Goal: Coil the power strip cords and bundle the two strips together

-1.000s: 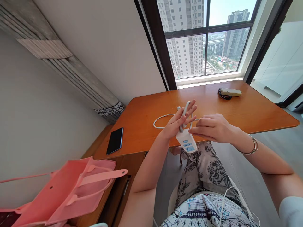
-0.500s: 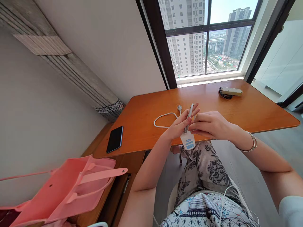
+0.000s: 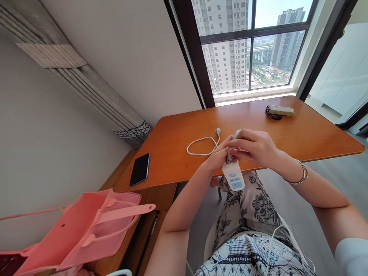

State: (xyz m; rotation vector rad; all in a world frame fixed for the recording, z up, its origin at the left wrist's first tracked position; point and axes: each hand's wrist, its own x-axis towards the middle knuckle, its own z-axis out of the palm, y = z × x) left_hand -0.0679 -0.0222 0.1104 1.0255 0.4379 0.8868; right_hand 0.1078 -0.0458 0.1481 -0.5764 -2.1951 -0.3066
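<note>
Wooden table (image 3: 172, 132) stands before a far window (image 3: 227, 63). White power strip (image 3: 233, 177) is held at the near edge; its white cord (image 3: 198, 154) is bunched in the left hand (image 3: 219, 156), fingers partly hidden, and pinched by the right hand (image 3: 257, 145). Plug (image 3: 218, 132) lies beyond, far left. Step judged: bundling cord; next move calls for steady left grip, slack gathered.

The single camera is worn on the head; it looks forward and down, from quite near, upon the hands (image 3: 255, 147) and the desk (image 3: 169, 149), with the window (image 3: 253, 50) at one o'clock.
</note>
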